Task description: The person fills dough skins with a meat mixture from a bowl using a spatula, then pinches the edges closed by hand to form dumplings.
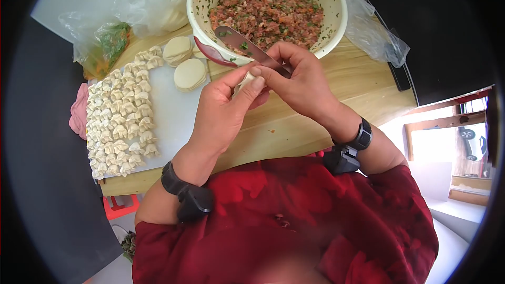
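My left hand [225,106] is closed round a pale folded dumpling [247,83], just in front of the bowl. Meeting it from the right, my right hand [295,78] pinches the dumpling's edge with its thumb and also holds a flat metal spatula [247,48]. The spatula's blade points up and left over the rim of a large white bowl [340,18], with green bits stuck to it. Chopped meat filling [268,8] with green and orange pieces lies in the bowl. Two stacks of round wrappers [190,74] rest left of my hands.
Rows of many folded dumplings [120,115] cover the left part of a white board [171,121]. Plastic bags [158,2] lie behind it, one with greens [113,42]. More clear plastic [371,31] is right of the bowl, beside a dark phone-like object [400,77].
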